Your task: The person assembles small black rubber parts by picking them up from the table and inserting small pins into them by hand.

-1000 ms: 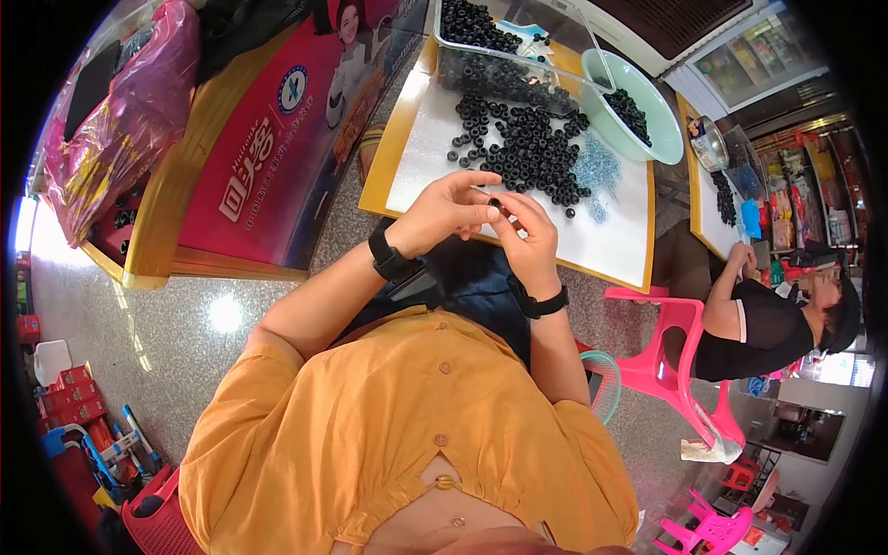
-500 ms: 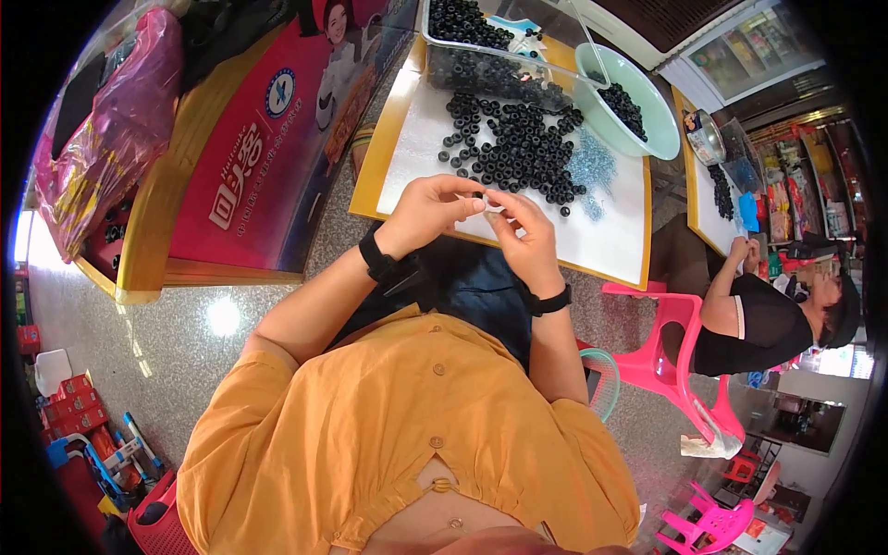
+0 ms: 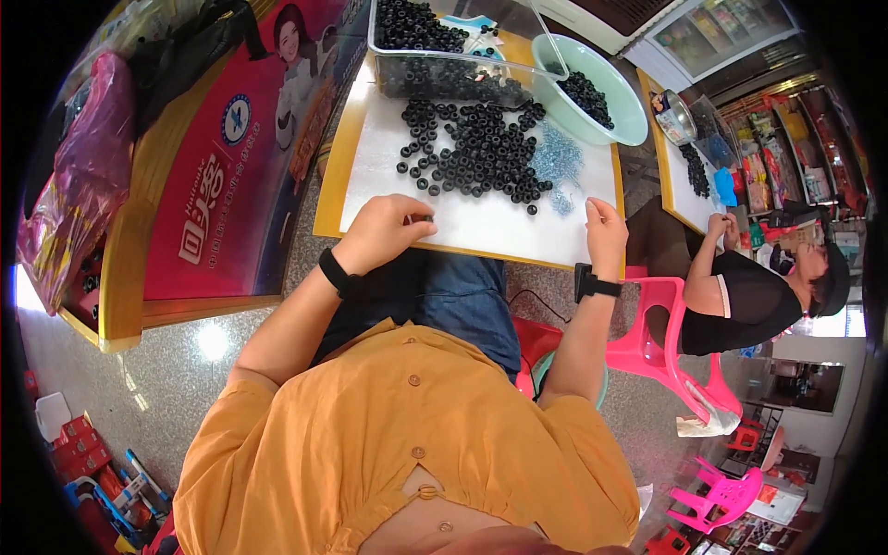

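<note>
My left hand [image 3: 388, 231] rests at the near edge of the white tabletop [image 3: 481, 227], its fingers pinched on a small black ring [image 3: 423, 218]. My right hand [image 3: 606, 231] lies on the table's right side, fingertips pointing toward a few loose silvery small parts [image 3: 561, 200]. Its back faces the camera, so I cannot see whether it holds anything. A spread pile of black rings [image 3: 481, 153] lies beyond both hands, with a heap of silvery parts [image 3: 555, 157] beside it.
At the table's far side are a clear tub [image 3: 416, 55] of black rings and a pale green bowl [image 3: 597, 88] holding more. A seated person [image 3: 740, 296] works at a second table to the right. A pink plastic chair [image 3: 661, 342] and a red banner board [image 3: 240, 157] flank me.
My hands were together above the table's near edge, working on one small piece. They have separated: the left dropped to the near edge and the right swung right toward the silvery parts.
</note>
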Demonstrator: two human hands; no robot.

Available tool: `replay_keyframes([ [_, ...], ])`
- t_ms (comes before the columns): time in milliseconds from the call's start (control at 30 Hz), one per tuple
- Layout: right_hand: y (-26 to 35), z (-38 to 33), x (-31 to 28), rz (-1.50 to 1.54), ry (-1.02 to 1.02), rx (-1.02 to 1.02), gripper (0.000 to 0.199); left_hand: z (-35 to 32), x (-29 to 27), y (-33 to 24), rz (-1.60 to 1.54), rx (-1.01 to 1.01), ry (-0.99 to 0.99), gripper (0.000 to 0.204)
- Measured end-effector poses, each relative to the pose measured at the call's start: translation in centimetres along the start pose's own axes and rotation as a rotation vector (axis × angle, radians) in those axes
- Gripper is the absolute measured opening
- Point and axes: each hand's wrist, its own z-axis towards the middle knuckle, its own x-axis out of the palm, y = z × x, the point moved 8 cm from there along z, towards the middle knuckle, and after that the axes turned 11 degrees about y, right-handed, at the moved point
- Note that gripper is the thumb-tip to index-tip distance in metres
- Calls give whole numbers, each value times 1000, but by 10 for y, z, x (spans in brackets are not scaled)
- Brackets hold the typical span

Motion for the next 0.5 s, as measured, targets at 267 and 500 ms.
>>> replay_keyframes([
  [267,7,38,4,-337,160,-76,21,3,0,8,-47,-86,6,27],
  [500,3,58,6,-376,172,-163,20,4,2,13,-55,-85,-6,27],
])
